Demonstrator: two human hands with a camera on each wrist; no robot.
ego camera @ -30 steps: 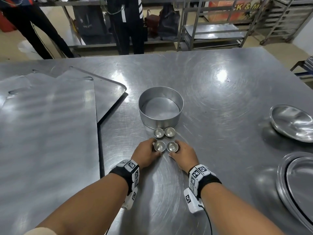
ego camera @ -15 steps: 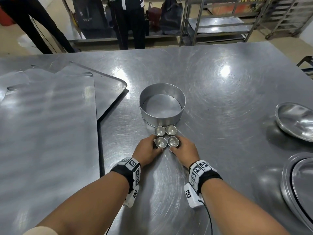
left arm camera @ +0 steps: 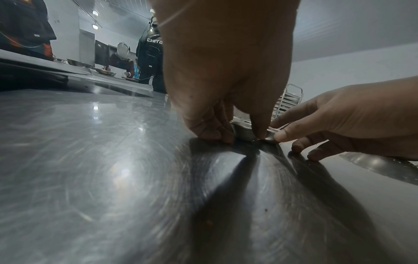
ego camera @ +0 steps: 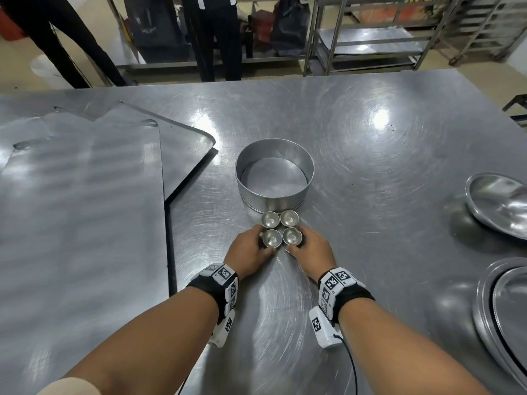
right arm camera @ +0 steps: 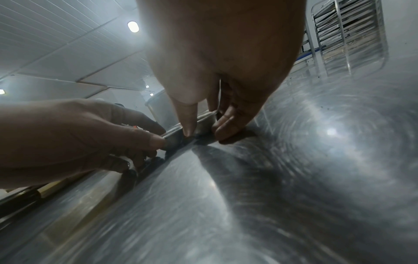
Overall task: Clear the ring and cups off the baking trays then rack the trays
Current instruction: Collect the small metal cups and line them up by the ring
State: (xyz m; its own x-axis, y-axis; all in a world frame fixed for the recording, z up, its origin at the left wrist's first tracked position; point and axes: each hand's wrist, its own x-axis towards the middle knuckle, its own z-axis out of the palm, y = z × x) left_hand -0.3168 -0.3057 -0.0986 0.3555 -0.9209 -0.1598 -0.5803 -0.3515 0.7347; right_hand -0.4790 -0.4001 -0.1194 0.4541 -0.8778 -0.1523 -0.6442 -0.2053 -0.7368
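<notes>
Steel against skin at the fingertips: left hand point(ego camera: 248, 250) curled round the near-left cup point(ego camera: 271, 238), thumb point(left arm camera: 260, 125) on its near wall and fingers on its outer side, tips down on the table point(ego camera: 385, 155). Right hand point(ego camera: 310, 250) likewise pinching the near-right cup point(ego camera: 292, 236), thumb point(right arm camera: 187, 123) at the front wall, fingers point(right arm camera: 226, 125) wrapped round the far side. Both cups upright on the tabletop, rims touching each other. Just beyond, touching or nearly touching them, two more cups, far-left cup point(ego camera: 270, 219) and far-right cup point(ego camera: 289, 218), free of any hand, making a tight square of four. Directly behind that pair, right against them, the ring point(ego camera: 274, 175), upright on the table. Off to the left, baking trays point(ego camera: 82, 212) lying flat and overlapped at skewed angles, bare on top, well apart from the cups. At the right edge, a shallow steel bowl point(ego camera: 499, 203), tilted, and nearer, a round steel plate point(ego camera: 502, 317), partly cut off. Marker-patterned wristbands on both wrists. Beyond the far table edge, legs of standing people point(ego camera: 216, 38) and a steel shelving unit point(ego camera: 368, 35); in the right wrist view, a tall tray rack point(right arm camera: 348, 35) in the background. Between hands and trays, only open tabletop.
</notes>
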